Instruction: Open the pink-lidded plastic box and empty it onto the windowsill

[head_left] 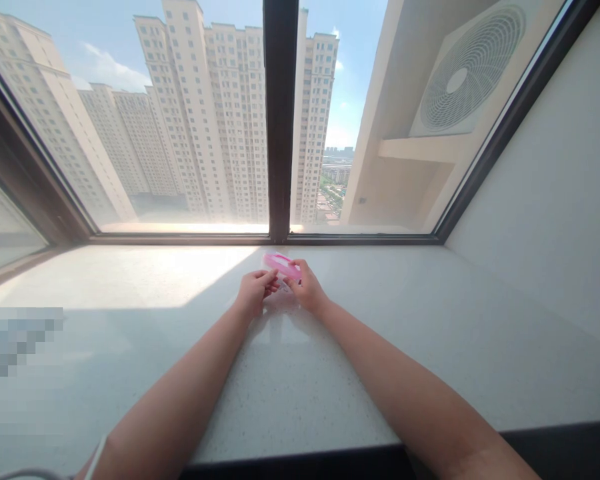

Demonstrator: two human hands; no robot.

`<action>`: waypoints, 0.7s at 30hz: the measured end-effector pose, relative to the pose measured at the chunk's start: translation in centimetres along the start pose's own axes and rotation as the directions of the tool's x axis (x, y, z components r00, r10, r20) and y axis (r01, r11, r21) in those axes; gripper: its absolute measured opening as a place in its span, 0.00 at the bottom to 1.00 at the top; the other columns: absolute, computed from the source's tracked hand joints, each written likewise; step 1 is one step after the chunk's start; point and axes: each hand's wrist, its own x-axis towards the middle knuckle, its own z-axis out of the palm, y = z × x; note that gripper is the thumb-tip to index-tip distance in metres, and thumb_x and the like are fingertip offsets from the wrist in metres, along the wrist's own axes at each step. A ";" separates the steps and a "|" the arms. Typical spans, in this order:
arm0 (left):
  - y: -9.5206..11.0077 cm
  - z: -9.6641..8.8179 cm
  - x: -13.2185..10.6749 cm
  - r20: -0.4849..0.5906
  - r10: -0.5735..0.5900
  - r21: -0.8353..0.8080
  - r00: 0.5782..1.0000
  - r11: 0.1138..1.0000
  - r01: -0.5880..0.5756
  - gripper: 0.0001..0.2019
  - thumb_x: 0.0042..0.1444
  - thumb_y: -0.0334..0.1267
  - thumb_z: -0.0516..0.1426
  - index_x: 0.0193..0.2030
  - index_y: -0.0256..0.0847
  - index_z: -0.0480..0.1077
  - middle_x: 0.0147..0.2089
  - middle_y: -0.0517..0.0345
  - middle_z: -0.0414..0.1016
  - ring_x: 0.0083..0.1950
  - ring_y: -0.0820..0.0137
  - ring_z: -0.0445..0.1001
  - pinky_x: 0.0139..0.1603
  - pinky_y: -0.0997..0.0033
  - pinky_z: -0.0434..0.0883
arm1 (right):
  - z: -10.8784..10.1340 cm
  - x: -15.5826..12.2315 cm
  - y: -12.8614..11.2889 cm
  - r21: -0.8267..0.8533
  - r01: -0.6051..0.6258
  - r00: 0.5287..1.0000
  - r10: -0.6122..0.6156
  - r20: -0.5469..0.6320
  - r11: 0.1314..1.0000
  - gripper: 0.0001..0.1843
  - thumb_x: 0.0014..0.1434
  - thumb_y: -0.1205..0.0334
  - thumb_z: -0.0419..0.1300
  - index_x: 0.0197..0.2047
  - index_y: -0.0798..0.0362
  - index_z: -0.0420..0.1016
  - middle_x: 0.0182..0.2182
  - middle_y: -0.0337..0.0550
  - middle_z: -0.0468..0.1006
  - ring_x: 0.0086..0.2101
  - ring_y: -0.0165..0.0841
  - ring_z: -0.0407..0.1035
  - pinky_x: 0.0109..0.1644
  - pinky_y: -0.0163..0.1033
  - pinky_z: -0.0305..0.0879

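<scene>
Both my arms reach forward over a pale speckled windowsill (275, 400). A small, long pink object (281, 265), partly see-through with a brighter pink rim, sits in my right hand (307, 288), its thumb and fingers closed on the right end. What kind of thing it is, I cannot make out. My left hand (254, 292) is close beside it, thumb and fingertips pinched together just below its left part. Something pale and clear with small dark specks shows between the two hands. Whether my left fingertips hold it is too small to tell.
A dark window frame (280, 120) with a centre post stands right behind my hands. A white wall (545, 200) closes the right side. Sunlight falls across the left part of the sill. Outside are tall buildings (195, 107) and an air-conditioner fan unit (473, 73).
</scene>
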 end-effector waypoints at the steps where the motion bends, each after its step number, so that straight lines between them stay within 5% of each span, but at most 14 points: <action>1: 0.0 0.0 0.0 -0.003 0.004 0.002 1.000 1.000 -0.004 0.19 0.39 0.50 0.67 0.24 0.33 0.71 0.19 0.55 0.72 0.19 0.78 0.66 0.20 0.78 0.57 | 0.0 0.0 0.0 0.009 -0.013 1.000 0.013 0.002 1.000 0.20 0.56 0.56 0.59 0.50 0.51 0.62 0.36 0.44 0.70 0.34 0.35 0.64 0.38 0.40 0.62; 21: -0.5 0.2 0.0 -0.042 0.032 -0.050 0.999 0.998 -0.034 0.17 0.40 0.46 0.66 0.22 0.34 0.70 0.19 0.56 0.72 0.19 0.78 0.66 0.19 0.79 0.57 | 0.2 0.1 0.1 0.016 -0.030 0.999 0.030 0.012 0.999 0.21 0.54 0.58 0.58 0.51 0.52 0.63 0.37 0.44 0.72 0.33 0.34 0.64 0.35 0.38 0.61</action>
